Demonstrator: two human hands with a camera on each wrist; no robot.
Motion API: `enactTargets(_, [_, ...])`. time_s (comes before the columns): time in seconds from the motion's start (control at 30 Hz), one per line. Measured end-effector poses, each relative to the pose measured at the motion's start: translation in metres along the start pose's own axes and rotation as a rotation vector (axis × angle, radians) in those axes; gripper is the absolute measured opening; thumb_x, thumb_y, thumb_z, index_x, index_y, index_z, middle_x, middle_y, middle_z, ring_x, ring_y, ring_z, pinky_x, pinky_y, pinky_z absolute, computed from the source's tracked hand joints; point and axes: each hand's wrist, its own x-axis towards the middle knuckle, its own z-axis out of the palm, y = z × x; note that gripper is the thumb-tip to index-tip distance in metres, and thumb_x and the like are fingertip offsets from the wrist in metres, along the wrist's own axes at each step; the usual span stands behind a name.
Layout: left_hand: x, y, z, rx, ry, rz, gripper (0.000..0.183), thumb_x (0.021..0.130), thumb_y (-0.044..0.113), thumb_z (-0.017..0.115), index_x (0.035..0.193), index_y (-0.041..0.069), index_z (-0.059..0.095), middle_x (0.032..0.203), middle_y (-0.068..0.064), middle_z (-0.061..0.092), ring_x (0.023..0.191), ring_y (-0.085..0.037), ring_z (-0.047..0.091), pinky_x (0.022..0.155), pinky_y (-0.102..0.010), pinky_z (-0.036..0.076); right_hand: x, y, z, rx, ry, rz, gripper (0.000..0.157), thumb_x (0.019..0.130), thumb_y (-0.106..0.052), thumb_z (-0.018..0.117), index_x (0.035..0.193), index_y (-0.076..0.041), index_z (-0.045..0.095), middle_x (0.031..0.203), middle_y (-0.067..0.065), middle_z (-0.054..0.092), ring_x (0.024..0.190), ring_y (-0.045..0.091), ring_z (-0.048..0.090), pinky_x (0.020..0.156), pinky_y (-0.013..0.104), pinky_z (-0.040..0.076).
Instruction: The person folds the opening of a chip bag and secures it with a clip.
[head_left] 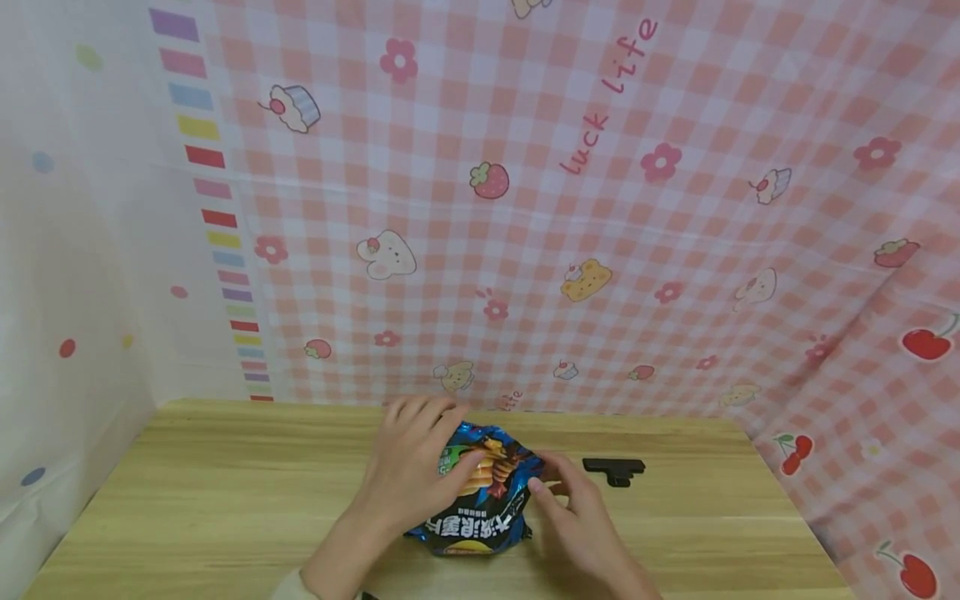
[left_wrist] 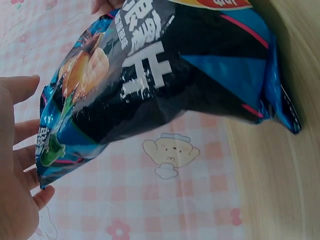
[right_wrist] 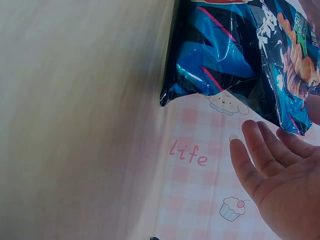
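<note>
A bag of potato chips (head_left: pixel 480 508), black and blue with chips pictured on it, stands at the front middle of the table, its lettering upside down in the head view. At its left side is my left hand (head_left: pixel 412 467), thumb over the front face and fingers round the upper corner. The left wrist view shows this left hand (left_wrist: pixel 17 165) with thumb and fingers spread about the bag's (left_wrist: pixel 150 90) corner. My right hand (head_left: pixel 577 517) is at the bag's right edge. In the right wrist view, the right hand's fingers (right_wrist: pixel 267 155) extend loosely beside the bag's (right_wrist: pixel 220 55) corner.
A small black pistol-shaped object (head_left: pixel 615 471) lies on the wooden table (head_left: pixel 225 492) to the right of the bag. Pink checked cloth (head_left: pixel 450 225) hangs behind the table and along the right. A white dotted cloth (head_left: pixel 75 250) covers the left side.
</note>
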Motion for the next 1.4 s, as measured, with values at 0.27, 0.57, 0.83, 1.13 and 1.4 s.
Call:
enactTargets(0.27, [0.004,0.006,0.005,0.002,-0.004,0.011,0.04,0.092,0.04,0.078,0.117,0.009,0.076,0.111,-0.004,0.074,0.106,-0.026,0.064,0.095,-0.045,0.05,0.001,-0.003,0.002,0.07,0.0,0.078,0.024,0.104,-0.017,0.067,0.128,-0.016,0.069,0.106,-0.002,0.073,0.097,0.019,0.068,0.082,0.031,0.055])
enactTargets(0.57, [0.007,0.01,0.01,-0.02,-0.008,0.008,0.033,0.093,0.034,0.078,0.115,0.01,0.076,0.11,-0.004,0.075,0.107,-0.026,0.064,0.099,-0.045,0.049,0.003,-0.004,0.003,0.081,0.04,0.071,0.02,0.104,-0.014,0.067,0.122,-0.011,0.072,0.103,-0.002,0.074,0.1,0.017,0.067,0.087,0.03,0.054])
enactTargets(0.83, [0.005,0.011,0.016,-0.024,0.015,-0.002,0.03,0.092,0.031,0.079,0.113,0.01,0.076,0.108,-0.004,0.077,0.103,-0.025,0.065,0.096,-0.045,0.05,0.005,-0.005,0.004,0.078,0.053,0.087,0.015,0.104,-0.013,0.066,0.115,-0.008,0.074,0.104,-0.001,0.074,0.101,0.016,0.066,0.089,0.03,0.055])
enactTargets(1.13, [0.007,0.011,0.016,-0.039,0.038,0.01,0.018,0.096,0.021,0.076,0.109,0.008,0.077,0.103,-0.003,0.077,0.098,-0.024,0.066,0.091,-0.043,0.05,0.006,-0.005,0.006,0.07,0.082,0.099,0.012,0.105,-0.01,0.064,0.109,-0.006,0.074,0.099,-0.001,0.073,0.099,0.016,0.065,0.088,0.029,0.055])
enactTargets(1.4, [0.008,0.01,0.014,-0.057,0.037,0.019,0.012,0.094,0.015,0.079,0.104,0.009,0.078,0.098,-0.002,0.075,0.095,-0.022,0.064,0.089,-0.04,0.05,0.005,-0.004,0.007,0.115,0.128,0.109,0.01,0.101,-0.004,0.068,0.106,-0.006,0.076,0.094,0.004,0.074,0.088,0.016,0.068,0.079,0.026,0.058])
